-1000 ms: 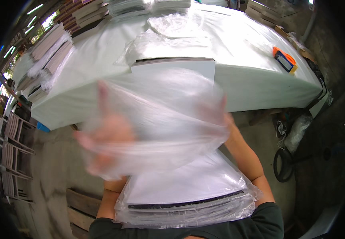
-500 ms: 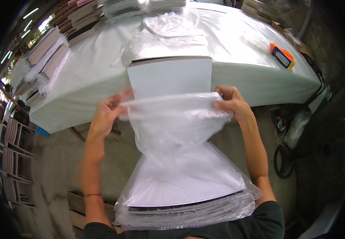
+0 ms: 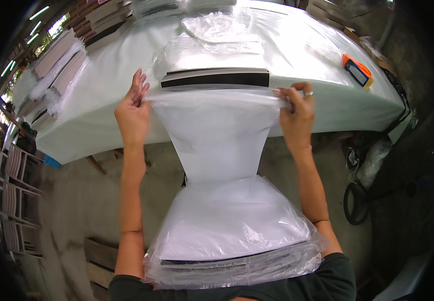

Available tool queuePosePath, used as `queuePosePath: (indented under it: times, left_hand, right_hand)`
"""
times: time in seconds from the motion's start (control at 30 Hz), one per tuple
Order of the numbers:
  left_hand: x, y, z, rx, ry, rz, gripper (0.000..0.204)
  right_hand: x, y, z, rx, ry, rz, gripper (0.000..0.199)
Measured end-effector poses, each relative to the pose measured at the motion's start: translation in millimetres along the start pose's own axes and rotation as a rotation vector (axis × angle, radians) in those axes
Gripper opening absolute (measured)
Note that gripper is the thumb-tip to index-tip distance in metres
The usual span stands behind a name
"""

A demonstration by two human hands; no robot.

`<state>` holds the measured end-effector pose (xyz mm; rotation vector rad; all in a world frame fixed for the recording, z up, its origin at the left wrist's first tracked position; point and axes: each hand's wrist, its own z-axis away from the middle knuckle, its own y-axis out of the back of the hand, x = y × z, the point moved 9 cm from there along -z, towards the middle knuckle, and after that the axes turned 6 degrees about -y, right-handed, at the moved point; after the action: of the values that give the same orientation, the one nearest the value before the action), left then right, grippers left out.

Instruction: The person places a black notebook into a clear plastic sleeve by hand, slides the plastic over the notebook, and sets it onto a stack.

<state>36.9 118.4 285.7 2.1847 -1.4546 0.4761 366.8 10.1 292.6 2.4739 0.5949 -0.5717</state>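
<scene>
A clear plastic bag (image 3: 214, 108) is stretched between my two hands just in front of the table edge. Inside it lies a white flat panel (image 3: 222, 150), sloping from the table toward my lap. My left hand (image 3: 134, 118) pinches the bag's left corner, its other fingers raised. At the opposite corner, my right hand (image 3: 297, 113) has its fingers curled round the plastic; a ring shows on it. On my lap rests a plastic-wrapped white stack (image 3: 232, 220) with a dark edge. Beyond the bag's mouth sits a stack of flat boards (image 3: 217, 79) with a black front edge.
A pale cloth-covered table (image 3: 322, 108) spans the front. Loose clear plastic (image 3: 217, 30) lies behind the boards, an orange and blue tape dispenser (image 3: 357, 70) at right. Wrapped stacks (image 3: 59, 70) stand at the left; chairs (image 3: 19, 200) are on the floor beyond.
Both hands have moved forward to the table edge, drawing the bag's mouth up over the white panel. The bag is now spread more tautly, and the boards' black edge has come into view.
</scene>
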Motion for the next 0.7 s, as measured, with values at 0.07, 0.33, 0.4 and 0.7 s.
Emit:
queuePosePath:
  times: [0.07, 0.33, 0.4, 0.7]
  left_hand:
    - [-3, -15, -5, -0.213, 0.267, 0.361, 0.051]
    - [-84, -39, 116, -0.977, 0.764, 0.396, 0.05]
    - [-93, -48, 166, -1.049, 0.934, 0.498, 0.049]
    - [-133, -51, 272, -0.905, 1.218, 0.595, 0.058]
  right_hand:
    - [16, 5, -13, -0.207, -0.161, -0.14, 0.025]
    - [127, -66, 65, -0.711, -1.148, -0.646, 0.035]
    - [136, -85, 95, -0.777, -1.265, -0.673, 0.04]
    - [186, -118, 192, -0.808, -1.399, -0.717, 0.047]
